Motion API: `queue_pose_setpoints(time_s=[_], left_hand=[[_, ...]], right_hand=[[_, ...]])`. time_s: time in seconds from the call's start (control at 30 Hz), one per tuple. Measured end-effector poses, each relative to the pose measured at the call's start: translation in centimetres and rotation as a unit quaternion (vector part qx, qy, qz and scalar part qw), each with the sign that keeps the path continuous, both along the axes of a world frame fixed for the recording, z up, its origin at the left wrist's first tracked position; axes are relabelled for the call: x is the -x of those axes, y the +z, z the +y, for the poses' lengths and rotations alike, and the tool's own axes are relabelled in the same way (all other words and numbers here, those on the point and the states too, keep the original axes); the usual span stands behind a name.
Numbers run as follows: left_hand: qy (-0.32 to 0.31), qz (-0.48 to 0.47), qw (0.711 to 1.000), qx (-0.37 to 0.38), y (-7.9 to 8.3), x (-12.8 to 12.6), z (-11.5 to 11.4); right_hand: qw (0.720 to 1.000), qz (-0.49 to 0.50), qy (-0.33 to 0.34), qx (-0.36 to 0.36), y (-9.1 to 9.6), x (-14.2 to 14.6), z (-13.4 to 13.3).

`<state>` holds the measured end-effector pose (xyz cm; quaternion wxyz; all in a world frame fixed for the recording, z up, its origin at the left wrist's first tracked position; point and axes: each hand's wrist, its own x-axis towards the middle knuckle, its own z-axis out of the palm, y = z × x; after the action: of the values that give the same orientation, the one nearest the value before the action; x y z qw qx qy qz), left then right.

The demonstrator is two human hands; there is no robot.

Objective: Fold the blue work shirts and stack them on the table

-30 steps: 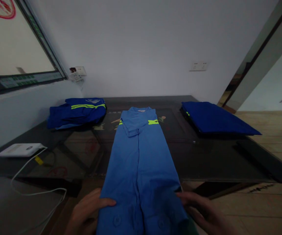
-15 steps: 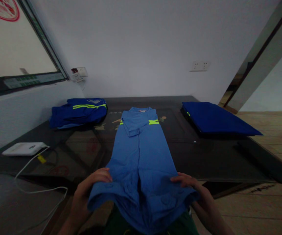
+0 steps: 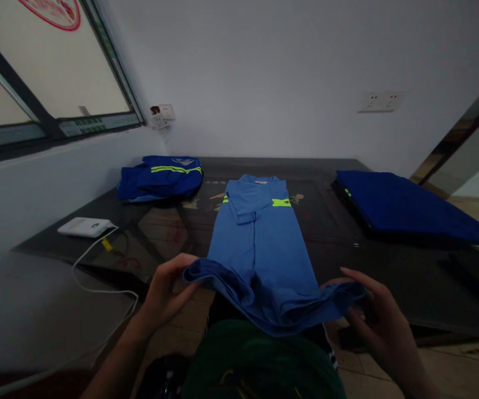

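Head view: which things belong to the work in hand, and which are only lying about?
In hand: light blue garment, gripped at its near edge by the left hand and right hand.
Lying about: striped dark blue bundle, folded dark blue garment, white device, white cable.

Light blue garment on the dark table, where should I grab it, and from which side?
Near corners, from the near side: the light blue garment lies lengthwise, its near end off the dark table, where left hand and right hand grip.
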<state>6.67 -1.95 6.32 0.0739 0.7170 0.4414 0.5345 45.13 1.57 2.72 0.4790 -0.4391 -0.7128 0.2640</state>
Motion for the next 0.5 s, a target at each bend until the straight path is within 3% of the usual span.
queue_pose_setpoints(time_s=[0.1,0.2,0.37,0.5], left_hand=[[-0.084,0.132,0.987,0.049,0.6,1.4,-0.7],[-0.084,0.233,0.967,0.067,1.2,2.6,-1.2],[-0.089,0.289,0.953,0.012,1.1,3.4,-1.4],[-0.082,0.313,0.946,0.012,0.9,3.3,-1.2]], right_hand=[[0.997,-0.05,0.054,0.005,0.8,0.0,0.1],[0.988,-0.082,0.13,-0.013,2.2,0.3,0.3],[0.981,-0.113,0.157,-0.019,3.7,0.9,0.6],[0.978,-0.11,0.158,-0.084,4.0,1.2,0.6]])
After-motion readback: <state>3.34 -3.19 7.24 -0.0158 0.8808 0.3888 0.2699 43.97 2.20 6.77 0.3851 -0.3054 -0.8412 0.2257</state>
